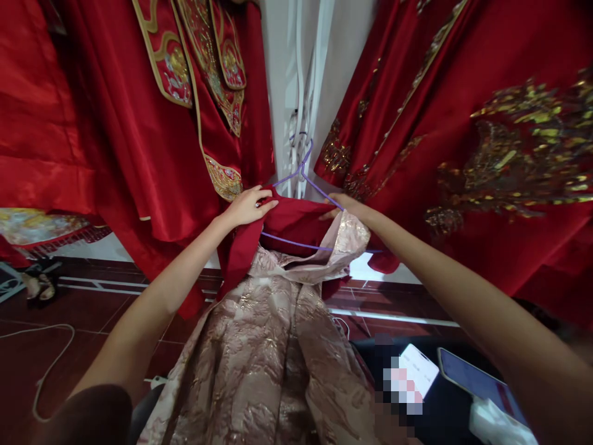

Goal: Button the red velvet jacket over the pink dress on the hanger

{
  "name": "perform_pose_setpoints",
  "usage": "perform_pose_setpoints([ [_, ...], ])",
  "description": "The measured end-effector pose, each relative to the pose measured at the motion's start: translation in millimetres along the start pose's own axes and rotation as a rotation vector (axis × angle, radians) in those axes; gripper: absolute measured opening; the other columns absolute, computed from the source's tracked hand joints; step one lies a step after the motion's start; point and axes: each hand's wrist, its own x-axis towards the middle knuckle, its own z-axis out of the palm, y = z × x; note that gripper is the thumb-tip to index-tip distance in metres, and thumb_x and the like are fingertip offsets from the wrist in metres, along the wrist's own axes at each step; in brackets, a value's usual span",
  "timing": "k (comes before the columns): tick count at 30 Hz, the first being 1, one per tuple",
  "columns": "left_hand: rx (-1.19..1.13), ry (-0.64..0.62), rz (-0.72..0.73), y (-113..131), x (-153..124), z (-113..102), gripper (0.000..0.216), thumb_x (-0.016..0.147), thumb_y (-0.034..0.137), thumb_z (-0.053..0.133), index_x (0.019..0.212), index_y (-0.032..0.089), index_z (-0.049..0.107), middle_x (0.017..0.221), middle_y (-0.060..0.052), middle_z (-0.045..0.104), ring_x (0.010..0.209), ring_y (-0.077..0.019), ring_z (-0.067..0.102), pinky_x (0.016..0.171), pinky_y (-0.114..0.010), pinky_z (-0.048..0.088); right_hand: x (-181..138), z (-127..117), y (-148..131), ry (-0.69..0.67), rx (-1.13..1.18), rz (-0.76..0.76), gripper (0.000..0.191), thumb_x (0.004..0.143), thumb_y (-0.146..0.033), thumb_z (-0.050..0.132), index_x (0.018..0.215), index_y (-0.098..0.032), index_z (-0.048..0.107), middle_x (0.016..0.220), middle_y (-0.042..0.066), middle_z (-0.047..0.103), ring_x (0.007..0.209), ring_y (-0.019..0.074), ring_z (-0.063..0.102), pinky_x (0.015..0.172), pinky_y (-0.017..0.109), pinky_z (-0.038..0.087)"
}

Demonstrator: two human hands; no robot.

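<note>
A pink-gold brocade garment (269, 346) with a dark red lining (296, 222) hangs from a thin purple hanger (303, 170) in front of me. My left hand (248, 207) pinches the red fabric at the hanger's left shoulder. My right hand (345, 204) is closed on the fabric and the hanger's right arm. The hanger's hook is caught on a white rack (306, 74).
Red embroidered robes hang at left (152, 123) and right (486, 154). Below right lie a phone (419, 371) and a tablet (477, 380) on a dark surface. A white cable (46, 364) and sandals (39, 281) rest on the dark red tile floor.
</note>
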Motion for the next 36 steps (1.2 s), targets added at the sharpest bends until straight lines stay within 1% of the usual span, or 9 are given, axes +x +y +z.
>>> perform_pose_setpoints([
  [7,0.237,0.068,0.012,3.4,-6.9,15.0,0.031,0.091,0.043,0.041,0.089,0.018,0.058,0.084,-0.007,0.05,0.086,-0.0218,0.054,0.083,-0.032,0.041,-26.7,-77.4,26.7,0.041,-0.489,0.01,0.024,0.061,-0.006,0.064,0.077,-0.02,0.054,0.069,0.006,0.06,0.058,0.014,0.048,0.059,0.031,0.035],
  [11,0.311,0.083,-0.01,5.5,-6.1,27.2,0.033,0.092,0.042,0.037,0.097,0.016,0.057,0.094,-0.012,0.051,0.093,-0.0259,0.053,0.088,-0.037,0.039,-61.4,-106.2,13.8,0.003,-0.749,0.206,0.023,0.059,-0.02,0.077,0.072,-0.024,0.058,0.058,0.004,0.054,0.047,0.0128,0.037,0.054,0.034,0.028],
  [13,0.351,0.087,-0.031,6.4,-6.3,31.1,0.034,0.093,0.042,0.035,0.099,0.016,0.056,0.097,-0.013,0.05,0.095,-0.0268,0.053,0.089,-0.038,0.039,-73.7,-106.1,-3.8,-0.042,-0.705,0.15,0.031,0.054,-0.032,0.083,0.076,-0.025,0.061,0.056,0.004,0.055,0.047,0.0154,0.041,0.054,0.034,0.028],
  [17,0.407,0.082,-0.062,8.5,-7.4,32.6,0.033,0.094,0.039,0.034,0.103,0.015,0.055,0.102,-0.015,0.05,0.097,-0.0277,0.053,0.089,-0.039,0.039,-80.6,-80.4,-31.8,-0.136,-0.466,0.002,0.033,0.061,-0.047,0.077,0.077,-0.025,0.058,0.056,0.002,0.057,0.05,0.02,0.052,0.054,0.032,0.033],
  [20,0.409,0.081,-0.083,12.9,-9.0,34.7,0.031,0.093,0.036,0.035,0.105,0.015,0.054,0.107,-0.017,0.05,0.101,-0.0304,0.053,0.091,-0.042,0.039,-77.0,-44.6,-40.6,-0.04,-0.413,0.002,0.022,0.079,-0.045,0.06,0.073,-0.024,0.054,0.055,0.003,0.057,0.054,0.0225,0.056,0.056,0.032,0.034],
  [25,0.43,0.146,-0.136,18.7,-11.5,44.1,0.025,0.091,0.03,0.039,0.104,0.014,0.053,0.11,-0.018,0.049,0.106,-0.0342,0.05,0.092,-0.046,0.038,-82.2,32.1,-65.7,0.184,-0.221,0.084,0.031,0.094,-0.045,0.031,0.08,-0.024,0.049,0.062,0.006,0.058,0.057,0.0239,0.058,0.055,0.032,0.033],
  [28,0.38,0.194,-0.122,15.5,-13.6,44.6,0.019,0.09,0.029,0.043,0.099,0.016,0.054,0.107,-0.016,0.05,0.107,-0.0322,0.049,0.093,-0.046,0.038,-93.7,62.8,-80.8,0.067,-0.11,-0.041,0.032,0.093,-0.05,0.031,0.085,-0.024,0.047,0.058,0.002,0.054,0.052,0.0206,0.056,0.052,0.029,0.032],
  [33,0.297,0.405,-0.097,16.6,-34.1,43.2,0.017,0.085,0.034,0.054,0.087,0.017,0.054,0.12,-0.014,0.045,0.117,-0.0303,0.041,0.097,-0.045,0.036,-109.9,60.4,-74.4,0.143,0.089,-0.078,0.022,0.087,-0.043,0.047,0.089,-0.022,0.041,0.066,-0.002,0.051,0.053,0.0143,0.051,0.055,0.027,0.037],
  [36,0.21,0.416,-0.198,28.3,-55.3,48.5,0.015,0.081,0.029,0.059,0.089,0.019,0.052,0.107,-0.011,0.053,0.103,-0.0253,0.051,0.091,-0.039,0.041,-118.3,57.4,-65.0,0.211,0.281,-0.048,0.027,0.082,-0.032,0.053,0.1,-0.023,0.035,0.08,0.0,0.055,0.063,0.0133,0.055,0.06,0.027,0.042],
])
